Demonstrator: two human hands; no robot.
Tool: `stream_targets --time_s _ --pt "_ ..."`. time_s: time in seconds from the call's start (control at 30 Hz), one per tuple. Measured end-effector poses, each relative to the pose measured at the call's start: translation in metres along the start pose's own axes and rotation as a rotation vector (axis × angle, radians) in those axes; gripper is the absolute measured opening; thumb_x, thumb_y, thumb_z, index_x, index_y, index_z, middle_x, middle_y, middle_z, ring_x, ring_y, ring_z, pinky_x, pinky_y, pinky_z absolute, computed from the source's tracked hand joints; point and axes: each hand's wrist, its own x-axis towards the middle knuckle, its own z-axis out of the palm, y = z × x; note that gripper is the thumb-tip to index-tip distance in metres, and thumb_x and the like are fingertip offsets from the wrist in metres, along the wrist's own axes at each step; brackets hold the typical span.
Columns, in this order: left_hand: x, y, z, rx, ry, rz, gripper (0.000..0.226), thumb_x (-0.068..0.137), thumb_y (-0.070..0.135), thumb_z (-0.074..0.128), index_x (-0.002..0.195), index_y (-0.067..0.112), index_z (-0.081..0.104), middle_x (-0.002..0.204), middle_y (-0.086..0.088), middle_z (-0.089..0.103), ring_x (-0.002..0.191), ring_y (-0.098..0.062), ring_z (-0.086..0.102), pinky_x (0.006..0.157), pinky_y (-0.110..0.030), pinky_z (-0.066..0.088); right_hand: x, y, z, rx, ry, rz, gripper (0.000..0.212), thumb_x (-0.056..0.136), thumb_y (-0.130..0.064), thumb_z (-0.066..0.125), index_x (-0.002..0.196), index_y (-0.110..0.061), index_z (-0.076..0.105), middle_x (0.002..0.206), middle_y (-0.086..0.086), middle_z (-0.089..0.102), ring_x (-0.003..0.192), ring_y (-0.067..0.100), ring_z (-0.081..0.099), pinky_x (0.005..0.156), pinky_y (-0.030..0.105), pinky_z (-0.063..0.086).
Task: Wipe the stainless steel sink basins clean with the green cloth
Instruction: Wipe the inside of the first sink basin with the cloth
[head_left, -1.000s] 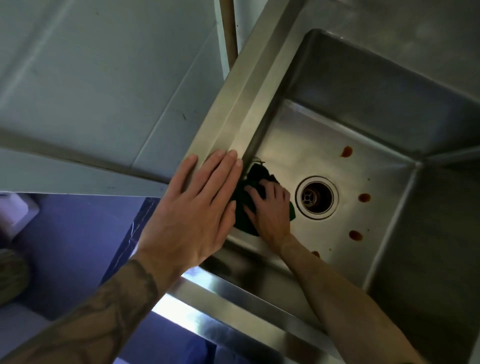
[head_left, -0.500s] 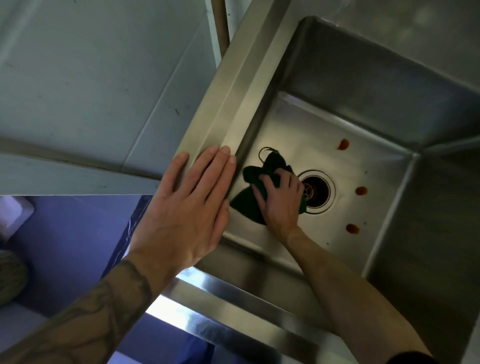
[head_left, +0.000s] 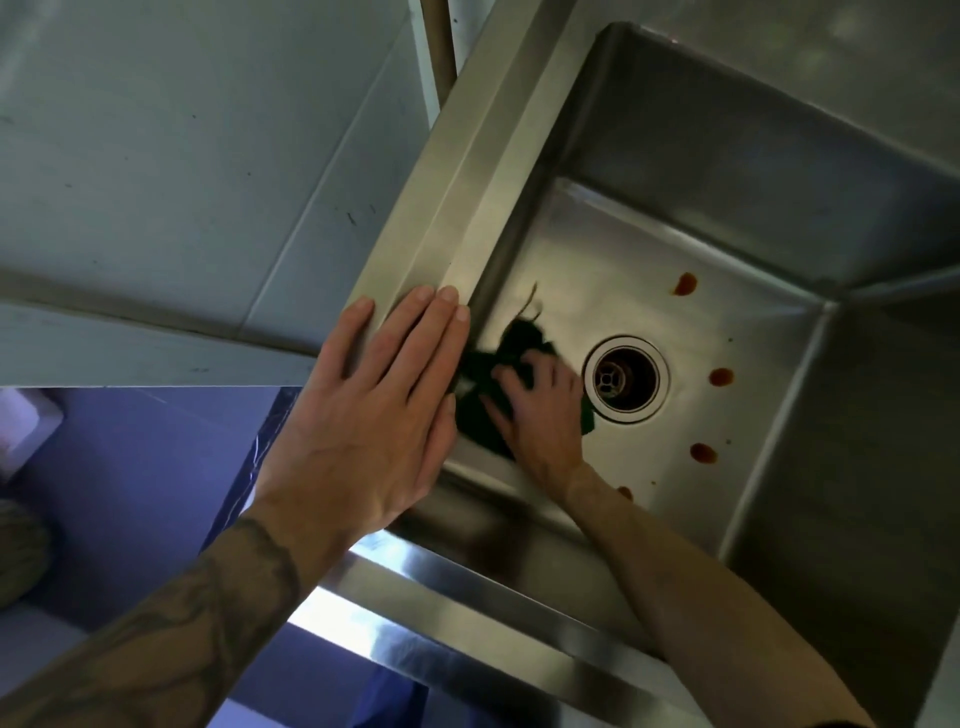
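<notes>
Head view: the green cloth (head_left: 478, 421) lies on the floor of the steel sink basin (head_left: 597, 260), just left of the drain (head_left: 626, 378), with the right hand (head_left: 540, 415) pressed down on top of it. That hand is blurred, so I cannot tell whether its grip is closed on the cloth or its fingers only lie across it. Further left of the drain, the left hand (head_left: 374, 415) rests flat on the sink rim (head_left: 467, 182), grip released and fingers straight, while red-brown spots (head_left: 721, 376) dot the floor to the drain's right.
</notes>
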Motion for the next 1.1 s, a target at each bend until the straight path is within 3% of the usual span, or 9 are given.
stream_targets --time_s 0.13,0.2,0.3,0.37,0.57,0.63,0.83,1.0,1.1 --pt "0.000 -0.001 -0.001 0.015 -0.014 0.003 0.068 0.115 0.041 0.023 0.169 0.000 0.013 0.176 -0.022 0.015 0.164 -0.036 0.019 0.132 -0.058 0.017 -0.056 0.029 -0.014 -0.016 -0.219 -0.497 0.041 0.089 -0.046 0.070 0.126 -0.029 0.060 0.134 0.014 0.056 0.120 0.035 0.049 0.099 0.057 0.049" --pt "0.001 0.000 0.000 0.016 -0.007 0.003 0.068 0.115 0.041 0.024 0.169 0.000 0.013 0.176 -0.022 0.015 0.164 -0.036 0.019 0.132 -0.057 0.017 -0.046 0.043 -0.018 -0.028 -0.169 -0.436 0.042 0.086 -0.041 0.078 0.124 -0.026 0.065 0.132 0.015 0.057 0.119 0.036 0.050 0.097 0.059 0.052" --pt "0.001 0.001 0.000 0.015 0.011 0.000 0.067 0.115 0.039 0.026 0.169 0.001 0.015 0.175 -0.021 0.020 0.162 -0.036 0.024 0.132 -0.057 0.019 0.002 0.038 -0.015 -0.057 -0.027 -0.033 0.038 0.089 -0.035 0.078 0.121 -0.019 0.067 0.129 0.019 0.057 0.119 0.040 0.049 0.098 0.058 0.048" --pt "0.002 0.001 -0.001 0.021 0.009 -0.004 0.067 0.115 0.040 0.025 0.169 0.001 0.016 0.175 -0.021 0.020 0.162 -0.035 0.024 0.132 -0.057 0.019 0.015 0.023 -0.013 -0.062 -0.013 0.092 0.036 0.093 -0.037 0.074 0.123 -0.018 0.067 0.130 0.019 0.057 0.120 0.039 0.049 0.100 0.054 0.045" --pt "0.001 0.000 -0.002 0.012 -0.004 -0.003 0.067 0.116 0.040 0.025 0.168 0.000 0.016 0.175 -0.023 0.020 0.162 -0.037 0.025 0.131 -0.058 0.020 -0.081 0.055 -0.033 -0.040 -0.278 -0.430 0.050 0.081 -0.041 0.085 0.125 -0.027 0.067 0.136 0.014 0.057 0.125 0.034 0.044 0.102 0.060 0.049" --pt "0.002 0.001 -0.002 0.010 -0.002 -0.003 0.067 0.115 0.040 0.026 0.168 0.000 0.016 0.175 -0.023 0.021 0.162 -0.037 0.026 0.130 -0.059 0.022 -0.077 0.061 -0.033 -0.057 -0.253 -0.390 0.051 0.079 -0.039 0.087 0.124 -0.026 0.067 0.134 0.014 0.056 0.123 0.034 0.045 0.101 0.058 0.050" --pt "0.001 0.001 -0.002 0.018 0.003 -0.003 0.067 0.115 0.040 0.025 0.168 0.000 0.018 0.175 -0.023 0.021 0.162 -0.037 0.026 0.130 -0.059 0.023 -0.005 0.019 -0.008 0.000 -0.008 0.117 0.037 0.093 -0.037 0.073 0.124 -0.018 0.067 0.132 0.016 0.055 0.122 0.036 0.048 0.103 0.053 0.042" --pt "0.002 0.000 0.001 0.014 0.008 0.006 0.068 0.115 0.040 0.025 0.168 0.000 0.015 0.175 -0.023 0.019 0.162 -0.037 0.023 0.131 -0.059 0.020 -0.066 0.056 -0.028 -0.047 -0.269 -0.503 0.049 0.085 -0.042 0.079 0.127 -0.029 0.059 0.137 0.011 0.052 0.126 0.034 0.047 0.106 0.058 0.048" --pt "0.001 -0.001 0.004 0.012 0.007 0.011 0.068 0.115 0.041 0.024 0.169 0.000 0.012 0.176 -0.023 0.017 0.163 -0.038 0.021 0.132 -0.059 0.017 -0.055 0.067 -0.031 -0.034 -0.206 -0.369 0.045 0.083 -0.037 0.082 0.122 -0.024 0.064 0.132 0.015 0.058 0.121 0.037 0.052 0.101 0.059 0.052"
